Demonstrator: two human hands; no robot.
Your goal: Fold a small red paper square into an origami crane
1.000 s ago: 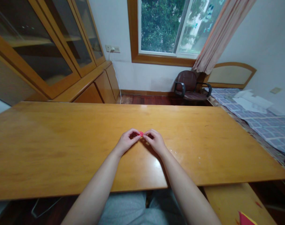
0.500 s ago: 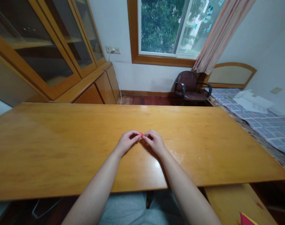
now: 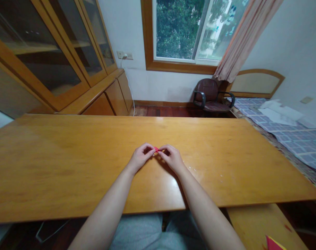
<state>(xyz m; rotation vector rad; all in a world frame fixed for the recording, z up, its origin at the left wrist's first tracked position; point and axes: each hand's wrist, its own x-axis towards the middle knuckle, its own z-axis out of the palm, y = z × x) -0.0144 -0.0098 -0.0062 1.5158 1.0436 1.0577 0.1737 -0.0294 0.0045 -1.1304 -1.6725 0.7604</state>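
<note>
Between my two hands, just above the middle of the wooden table [image 3: 77,166], is a small red piece [image 3: 156,149], too small and covered for me to tell its kind. My left hand [image 3: 142,158] pinches its left end between thumb and fingers. From the other side my right hand [image 3: 171,157] pinches the right end the same way. The fingertips almost meet, so most of the piece is hidden. Both forearms reach in from the table's near edge.
An open drawer or lower board [image 3: 262,222] juts out at bottom right, with a red and yellow item [image 3: 273,243] on it. Small whitish specks [image 3: 193,169] mark the tabletop. Beyond stand a glass-door cabinet [image 3: 92,78], an armchair [image 3: 208,92] and a bed [image 3: 290,135].
My left hand has shifted very slightly, and a little more of the red piece shows between the fingertips. My right hand stays almost still.
</note>
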